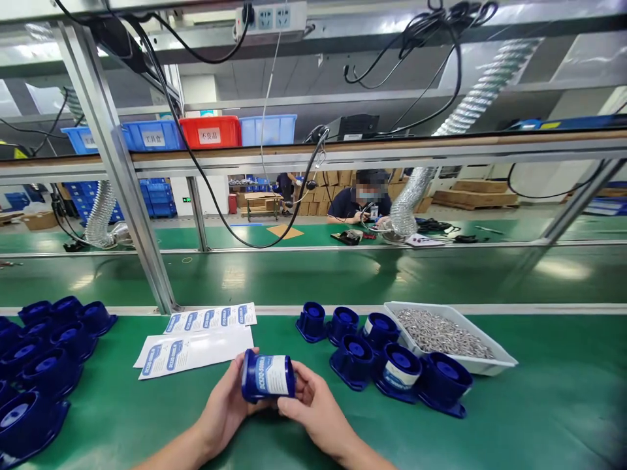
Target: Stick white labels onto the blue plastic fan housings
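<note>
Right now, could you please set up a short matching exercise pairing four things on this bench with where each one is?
Things:
1. labelled blue part
2. white tray of metal pieces
3. label sheets
4. red bin

Places:
A. on the upper shelf, between blue bins
B. flat on the green mat, left of the hands
C. held between the left hand and right hand
D. on the right, behind a cluster of blue parts

Pairs: 1-C, 2-D, 3-B, 4-A
</note>
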Motion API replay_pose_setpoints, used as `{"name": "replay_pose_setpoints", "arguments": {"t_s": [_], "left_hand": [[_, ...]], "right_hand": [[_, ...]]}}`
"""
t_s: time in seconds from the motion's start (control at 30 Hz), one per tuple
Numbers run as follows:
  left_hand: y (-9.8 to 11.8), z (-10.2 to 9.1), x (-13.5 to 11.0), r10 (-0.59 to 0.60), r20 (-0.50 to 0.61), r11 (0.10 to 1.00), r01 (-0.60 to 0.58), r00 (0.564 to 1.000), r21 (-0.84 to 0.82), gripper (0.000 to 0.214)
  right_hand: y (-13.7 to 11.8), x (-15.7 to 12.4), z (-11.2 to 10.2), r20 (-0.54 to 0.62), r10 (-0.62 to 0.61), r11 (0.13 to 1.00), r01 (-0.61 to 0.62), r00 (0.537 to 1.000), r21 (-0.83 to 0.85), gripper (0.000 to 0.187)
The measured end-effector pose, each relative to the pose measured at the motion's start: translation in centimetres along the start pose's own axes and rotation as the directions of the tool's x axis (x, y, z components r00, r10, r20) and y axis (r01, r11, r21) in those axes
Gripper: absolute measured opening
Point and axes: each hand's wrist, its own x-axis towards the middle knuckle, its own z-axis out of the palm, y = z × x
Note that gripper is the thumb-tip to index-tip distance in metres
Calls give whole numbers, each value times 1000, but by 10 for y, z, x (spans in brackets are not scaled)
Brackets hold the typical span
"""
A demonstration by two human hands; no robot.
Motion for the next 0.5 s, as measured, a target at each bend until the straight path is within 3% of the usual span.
{"name": "replay_pose_setpoints", "arguments": {"t_s": [0.07,0.13,0.2,0.27,0.37,0.43,0.5], "left_hand": [[-7,1,-4,89,185,996,-93,979,14,65],[-14,-1,-4,144,248,983,-167,958,75,57],[-19,-4,-1,141,196,979,-166,970,116,46],[-18,-7,2,137,110,982,-150,984,112,44],[-11,-12,3,110,34,994,-110,993,24,45],[-5,-14,1,50,34,998,-49,998,-30,45],[-1,-14,-2,-4,62,999,7,998,-43,50]], "right_hand": [[1,-2,-2,-56,-45,996,49,997,71,79],[-3,-7,0,-83,-116,992,112,990,-58,66],[-10,-13,3,-71,-164,932,131,984,-338,55],[-14,-16,5,-49,-154,818,99,987,-566,60],[-12,-14,-1,27,-169,735,144,985,-663,70],[-7,-13,-7,82,-251,701,239,965,-671,70],[-1,-13,-13,97,-308,691,293,946,-661,89]]}}
